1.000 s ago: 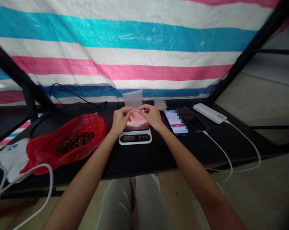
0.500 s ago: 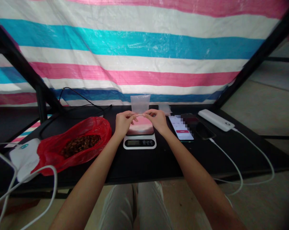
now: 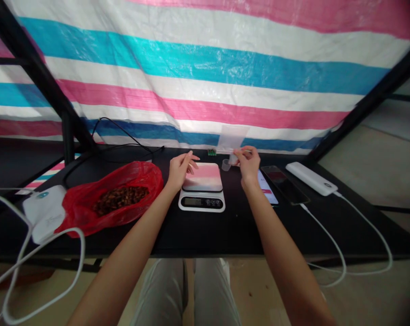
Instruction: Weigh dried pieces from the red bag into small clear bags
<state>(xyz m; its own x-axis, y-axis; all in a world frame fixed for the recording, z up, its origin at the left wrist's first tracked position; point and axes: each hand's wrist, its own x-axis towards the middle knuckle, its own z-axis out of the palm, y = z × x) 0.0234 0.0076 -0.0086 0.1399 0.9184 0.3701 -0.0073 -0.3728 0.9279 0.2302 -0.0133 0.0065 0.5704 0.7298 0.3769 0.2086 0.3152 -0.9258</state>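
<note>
The black tabletop point(image 3: 198, 240) is before me. On it, at my left, lies the red bag point(image 3: 152, 179), spread open around brown pieces point(image 3: 121, 199). In the middle stands the white scale point(image 3: 205, 183) with its pink pan. My left hand point(image 3: 178, 171) is at the left edge of this pan, its fingers loosely apart and, as I see, gripping nothing. My right hand point(image 3: 250, 164) is beyond the scale's right side; its fingers are closed on a clear plastic bag point(image 3: 232, 137) near the lower edge, and the bag rises above them. I judge it very light, thin, soft and rather slippery, so it could bend or slide; the edge, pinched flat, is the best place to hold. The clear cup point(image 3: 226, 166), just beside, looks light and thin-walled: I would take it gently around its sides.
</note>
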